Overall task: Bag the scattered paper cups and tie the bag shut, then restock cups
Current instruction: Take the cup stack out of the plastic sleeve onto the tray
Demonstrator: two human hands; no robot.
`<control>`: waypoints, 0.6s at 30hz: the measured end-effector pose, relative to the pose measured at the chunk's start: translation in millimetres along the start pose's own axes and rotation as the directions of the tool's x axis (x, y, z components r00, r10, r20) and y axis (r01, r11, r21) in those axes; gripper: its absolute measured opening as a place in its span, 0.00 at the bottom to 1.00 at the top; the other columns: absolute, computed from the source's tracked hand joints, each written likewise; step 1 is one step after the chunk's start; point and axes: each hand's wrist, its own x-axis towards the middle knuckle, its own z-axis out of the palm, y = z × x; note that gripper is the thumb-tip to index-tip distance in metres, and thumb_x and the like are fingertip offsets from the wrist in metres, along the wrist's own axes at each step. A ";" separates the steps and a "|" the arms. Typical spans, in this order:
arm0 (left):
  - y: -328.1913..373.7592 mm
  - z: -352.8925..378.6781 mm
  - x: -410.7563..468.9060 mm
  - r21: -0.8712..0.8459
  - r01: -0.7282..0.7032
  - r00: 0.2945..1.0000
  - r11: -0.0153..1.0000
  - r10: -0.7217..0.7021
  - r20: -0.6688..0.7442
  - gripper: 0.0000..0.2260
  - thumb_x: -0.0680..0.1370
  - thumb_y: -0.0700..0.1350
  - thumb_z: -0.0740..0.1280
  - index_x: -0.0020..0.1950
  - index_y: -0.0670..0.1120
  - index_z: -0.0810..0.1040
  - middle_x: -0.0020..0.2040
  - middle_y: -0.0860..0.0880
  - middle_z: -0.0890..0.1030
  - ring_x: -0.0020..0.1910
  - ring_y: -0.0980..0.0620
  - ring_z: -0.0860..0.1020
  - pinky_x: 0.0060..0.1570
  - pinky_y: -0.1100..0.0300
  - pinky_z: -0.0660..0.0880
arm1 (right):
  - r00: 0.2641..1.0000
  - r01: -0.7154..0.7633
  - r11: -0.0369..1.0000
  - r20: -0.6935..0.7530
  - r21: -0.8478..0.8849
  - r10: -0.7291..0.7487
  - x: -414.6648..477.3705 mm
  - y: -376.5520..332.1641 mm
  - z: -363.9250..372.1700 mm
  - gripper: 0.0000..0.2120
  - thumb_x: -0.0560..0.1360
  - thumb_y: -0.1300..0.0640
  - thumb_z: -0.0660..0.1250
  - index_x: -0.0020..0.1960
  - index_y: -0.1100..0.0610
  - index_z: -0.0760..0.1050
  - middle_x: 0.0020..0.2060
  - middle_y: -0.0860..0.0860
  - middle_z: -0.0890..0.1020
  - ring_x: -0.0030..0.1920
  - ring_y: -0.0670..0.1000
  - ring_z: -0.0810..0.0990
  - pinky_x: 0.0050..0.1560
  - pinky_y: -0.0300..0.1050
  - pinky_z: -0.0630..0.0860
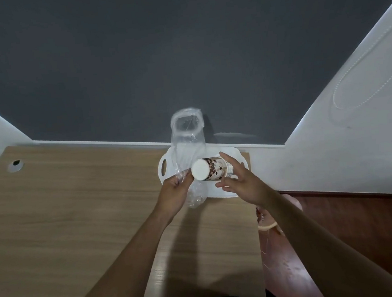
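My right hand (237, 182) grips a nested stack of paper cups (212, 168) with a brown bean pattern, lying sideways with the white base facing me. My left hand (174, 190) pinches a clear plastic bag (187, 144) near its middle. The bag's open mouth stands up against the dark wall, and its lower end hangs crumpled below my hand. The cup stack is outside the bag, just to its right. Both hands are above a white tray (164, 169) at the back of the wooden table.
The wooden table (76, 207) has a round cable hole (16, 163) at its far left. A dark wall rises behind it, and white walls close in on both sides. Right of the table a pink bin (268, 222) stands on the reddish floor.
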 end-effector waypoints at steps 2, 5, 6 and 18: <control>2.8 3.6 0.8 0.029 -0.022 0.999 0.999 0.022 0.028 0.11 0.87 0.55 0.69 0.58 0.53 0.90 0.27 0.59 0.74 0.25 0.62 0.67 0.32 0.65 0.67 | 1.000 0.017 0.995 0.017 -0.101 -0.015 4.5 2.8 -0.9 0.42 0.81 0.60 0.77 0.85 0.39 0.59 0.67 0.36 0.74 0.59 0.40 0.87 0.65 0.35 0.80; 10.3 5.6 2.7 0.052 -0.067 0.992 0.996 0.061 0.109 0.10 0.89 0.50 0.67 0.67 0.56 0.87 0.37 0.66 0.85 0.36 0.68 0.80 0.41 0.75 0.72 | 0.992 0.046 0.980 -0.106 -0.194 -0.068 21.1 11.1 3.6 0.45 0.73 0.57 0.85 0.81 0.42 0.64 0.72 0.46 0.71 0.69 0.48 0.79 0.69 0.37 0.77; 12.7 5.8 3.4 0.061 -0.070 0.991 0.996 0.062 0.122 0.11 0.88 0.50 0.68 0.69 0.56 0.86 0.45 0.65 0.88 0.44 0.68 0.82 0.46 0.76 0.73 | 0.986 0.043 0.969 -0.148 -0.242 -0.080 26.7 13.1 5.4 0.46 0.71 0.54 0.86 0.80 0.42 0.66 0.74 0.48 0.69 0.72 0.48 0.73 0.72 0.41 0.73; 4.7 -14.0 4.6 0.073 -0.070 0.997 0.995 0.066 0.051 0.12 0.88 0.49 0.69 0.70 0.54 0.86 0.60 0.57 0.84 0.35 0.72 0.76 0.42 0.77 0.73 | 0.943 -0.076 0.988 -0.332 -0.136 0.027 76.1 27.6 -9.7 0.34 0.69 0.37 0.82 0.71 0.39 0.74 0.64 0.37 0.81 0.64 0.55 0.86 0.71 0.58 0.81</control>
